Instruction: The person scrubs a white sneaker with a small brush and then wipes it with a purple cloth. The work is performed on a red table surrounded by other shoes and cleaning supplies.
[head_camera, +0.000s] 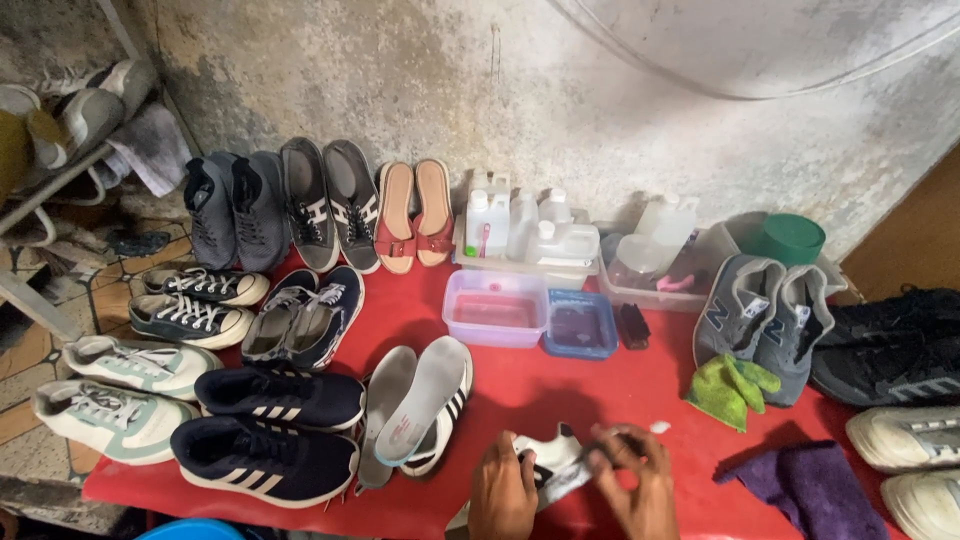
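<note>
Head view: white plastic bottles (520, 225) stand against the stained concrete wall (560, 90) behind a pink tub (496, 308). Low on the red surface (600, 385), both hands, left (503, 495) and right (638, 480), grip a white striped shoe (548, 462).

Red table (560, 385) carries shoes (282, 397), tubs (496, 308), perhaps cloths (810, 485).

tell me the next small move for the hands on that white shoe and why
Probably reach the right hand to the green cloth: both hands hold the white shoe at the red table edge, the left hand steadies it, and the cloth lies nearest.
</note>
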